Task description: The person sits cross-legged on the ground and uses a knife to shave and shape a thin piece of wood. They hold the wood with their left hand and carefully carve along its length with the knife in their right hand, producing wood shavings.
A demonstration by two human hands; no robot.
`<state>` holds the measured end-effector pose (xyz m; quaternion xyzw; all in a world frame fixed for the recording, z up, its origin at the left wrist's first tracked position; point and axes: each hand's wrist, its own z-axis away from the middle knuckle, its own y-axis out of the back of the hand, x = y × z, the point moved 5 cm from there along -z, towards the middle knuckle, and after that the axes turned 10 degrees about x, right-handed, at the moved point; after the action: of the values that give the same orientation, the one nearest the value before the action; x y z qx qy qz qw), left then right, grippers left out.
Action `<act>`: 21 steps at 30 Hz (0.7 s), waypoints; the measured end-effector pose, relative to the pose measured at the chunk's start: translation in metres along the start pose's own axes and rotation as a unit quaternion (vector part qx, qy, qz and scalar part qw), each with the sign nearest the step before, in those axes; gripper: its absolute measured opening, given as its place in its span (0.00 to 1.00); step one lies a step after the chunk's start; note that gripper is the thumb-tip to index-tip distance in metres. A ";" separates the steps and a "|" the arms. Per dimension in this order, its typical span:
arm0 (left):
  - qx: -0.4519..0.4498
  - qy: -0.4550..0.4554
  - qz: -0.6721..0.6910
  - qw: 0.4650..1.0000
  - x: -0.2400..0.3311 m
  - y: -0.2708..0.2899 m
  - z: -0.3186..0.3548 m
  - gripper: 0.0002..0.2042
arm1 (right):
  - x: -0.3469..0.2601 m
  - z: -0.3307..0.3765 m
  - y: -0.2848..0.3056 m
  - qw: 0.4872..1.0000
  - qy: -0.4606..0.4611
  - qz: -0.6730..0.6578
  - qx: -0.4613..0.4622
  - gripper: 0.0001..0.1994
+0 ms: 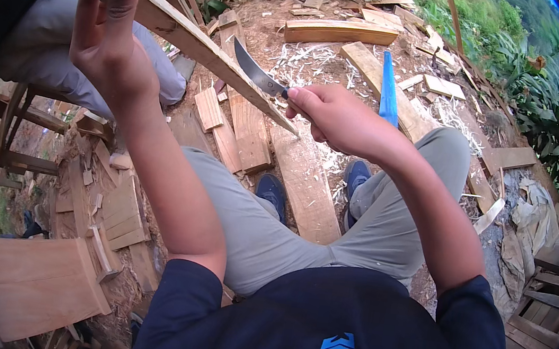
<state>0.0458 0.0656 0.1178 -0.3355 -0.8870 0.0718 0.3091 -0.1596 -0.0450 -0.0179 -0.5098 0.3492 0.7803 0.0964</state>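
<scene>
A long narrow wooden strip (191,38) slants from the upper left down to the middle, its lower tip just above a wide board (306,185) between my feet. My left hand (117,43) is wrapped round its upper part, with the thumb on the near side and the other fingers mostly hidden behind. In my right hand (332,115) is a curved knife, its fist closed on the handle, which the fingers cover. The knife's grey blade (257,73) points up and left, beside the strip's lower half; whether it touches the wood I cannot tell.
Pale shavings (300,62) and offcuts litter the ground. A blue tapered piece (389,90) shows beyond my right forearm, near a long board (369,70). Another person's grey-trousered leg (156,69) is at left. A wooden panel (36,284) lies lower left, wooden slats (546,305) lower right.
</scene>
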 end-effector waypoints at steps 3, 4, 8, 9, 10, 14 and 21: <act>0.004 -0.016 -0.006 1.000 -0.002 -0.001 0.002 0.27 | -0.026 0.016 -0.011 0.964 0.184 0.139 0.134 0.21; 0.006 -0.016 -0.018 1.000 0.000 0.001 0.002 0.27 | -0.035 0.025 -0.013 0.961 0.176 0.156 0.146 0.20; 0.011 -0.025 -0.004 1.000 0.000 -0.003 0.003 0.28 | -0.037 0.041 -0.027 0.939 0.173 0.211 0.208 0.17; 0.023 -0.017 0.002 1.000 -0.003 0.000 0.004 0.27 | -0.028 0.038 -0.033 0.939 0.170 0.213 0.211 0.17; 0.035 -0.014 0.008 0.999 -0.006 0.003 0.000 0.25 | -0.025 0.035 -0.035 0.937 0.171 0.216 0.217 0.17; 0.067 -0.020 0.000 0.998 -0.013 0.018 -0.007 0.25 | -0.035 0.029 -0.042 0.930 0.207 0.217 0.213 0.16; 0.054 -0.025 -0.007 0.998 -0.010 0.021 -0.008 0.25 | -0.046 0.026 -0.027 0.941 0.211 0.197 0.176 0.15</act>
<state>0.0676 0.0742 0.1119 -0.3104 -0.8915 0.1257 0.3050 -0.1440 0.0015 0.0157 -0.5587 0.5869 0.5841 -0.0467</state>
